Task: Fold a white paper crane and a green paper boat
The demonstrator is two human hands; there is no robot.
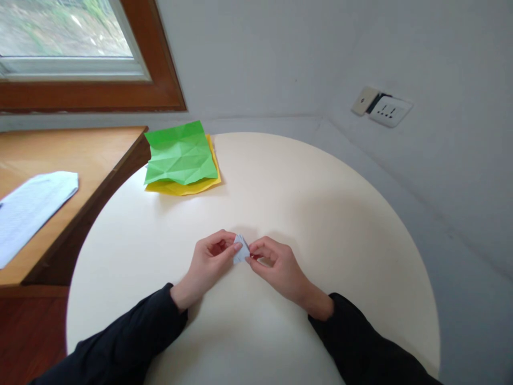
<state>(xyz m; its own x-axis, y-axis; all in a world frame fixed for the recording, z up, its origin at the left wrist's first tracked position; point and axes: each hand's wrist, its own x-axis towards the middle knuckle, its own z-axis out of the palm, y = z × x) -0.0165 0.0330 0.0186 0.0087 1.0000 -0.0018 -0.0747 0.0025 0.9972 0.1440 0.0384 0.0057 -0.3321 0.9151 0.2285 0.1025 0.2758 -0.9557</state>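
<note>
A small folded piece of pale blue-grey paper (241,249) is pinched between both hands just above the round cream table (320,214). My left hand (209,263) grips its left side with thumb and fingertips. My right hand (276,266) pinches its right edge. Both wrists rest low over the table's middle, in black sleeves. Most of the small paper is hidden by my fingers.
A creased green sheet (180,153) lies on a yellow sheet (188,186) at the table's far left. A wooden desk (80,155) with a white printed paper (30,208) stands to the left. A window (64,32) and a wall socket (387,110) are behind.
</note>
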